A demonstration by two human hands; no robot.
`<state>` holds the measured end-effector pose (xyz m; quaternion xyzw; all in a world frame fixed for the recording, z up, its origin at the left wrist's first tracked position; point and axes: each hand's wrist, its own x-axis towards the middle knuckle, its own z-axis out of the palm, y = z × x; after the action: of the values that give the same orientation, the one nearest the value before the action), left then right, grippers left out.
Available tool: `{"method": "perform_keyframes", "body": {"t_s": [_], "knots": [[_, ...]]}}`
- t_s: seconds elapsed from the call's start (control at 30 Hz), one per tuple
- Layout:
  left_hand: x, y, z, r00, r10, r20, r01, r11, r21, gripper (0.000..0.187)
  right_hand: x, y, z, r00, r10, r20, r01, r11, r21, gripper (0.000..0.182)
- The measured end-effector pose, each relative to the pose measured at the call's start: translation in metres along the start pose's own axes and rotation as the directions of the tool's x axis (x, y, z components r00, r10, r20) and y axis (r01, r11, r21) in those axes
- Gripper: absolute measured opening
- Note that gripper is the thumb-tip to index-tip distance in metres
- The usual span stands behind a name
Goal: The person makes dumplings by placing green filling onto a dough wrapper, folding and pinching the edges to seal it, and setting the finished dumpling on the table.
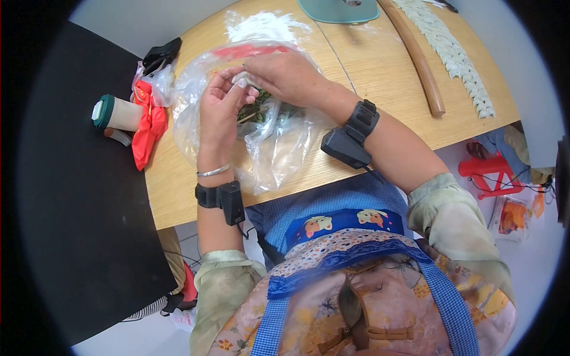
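My left hand (221, 107) and my right hand (286, 76) meet over a clear plastic bag (270, 160). Between their fingertips is a small white dumpling (240, 78), pinched by both hands and partly hidden by the fingers. Below them, chopped green filling (255, 111) shows inside the open bag, with what looks like a thin stick in it. To the right of the bag, a long wooden rolling pin (418, 62) lies on the table. Beyond it, several white dumplings (454, 56) are lined up in tight overlapping rows.
White flour (267, 26) dusts the wooden table (380, 113) at the back. A teal rounded object (339, 13) sits at the far edge. At left are a cup with a green lid (119, 113) and a red bag (149, 127). A red stool (490, 175) stands at lower right.
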<state>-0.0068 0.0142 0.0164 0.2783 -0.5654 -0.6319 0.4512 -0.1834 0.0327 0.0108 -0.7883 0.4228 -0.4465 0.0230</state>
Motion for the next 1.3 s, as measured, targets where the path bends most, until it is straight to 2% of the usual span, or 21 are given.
{"method": "perform_keyframes", "body": {"t_s": [0.23,0.37,0.63,0.97,1.13,1.3], "knots": [[0.001,0.0,-0.001,0.999,-0.036,0.026,0.036,0.999,-0.03,0.023,0.0,-0.003,-0.002,0.999,0.025,-0.034,-0.024,0.998,0.05,0.013],[0.001,-0.002,-0.004,0.999,-0.037,0.038,0.037,0.999,-0.023,0.023,0.001,-0.003,-0.004,1.0,0.003,-0.027,-0.002,1.0,0.014,0.015],[0.0,0.0,0.0,1.0,-0.016,0.01,0.016,0.997,0.082,0.021,0.0,-0.006,-0.011,0.999,0.05,0.011,-0.05,0.998,-0.024,0.02],[0.0,-0.003,-0.003,0.999,-0.002,0.032,-0.001,0.994,0.107,0.019,0.001,-0.004,-0.007,1.0,0.0,0.03,0.001,1.0,-0.029,0.017],[-0.003,0.003,0.002,0.998,-0.052,0.044,0.047,0.993,0.112,0.019,0.0,0.0,-0.004,0.999,-0.034,-0.021,0.035,0.999,0.026,0.013],[-0.001,-0.001,-0.003,0.996,-0.047,0.075,0.037,0.99,0.136,0.019,0.001,-0.003,-0.007,1.0,-0.015,0.007,0.014,1.0,0.02,0.02]]}}
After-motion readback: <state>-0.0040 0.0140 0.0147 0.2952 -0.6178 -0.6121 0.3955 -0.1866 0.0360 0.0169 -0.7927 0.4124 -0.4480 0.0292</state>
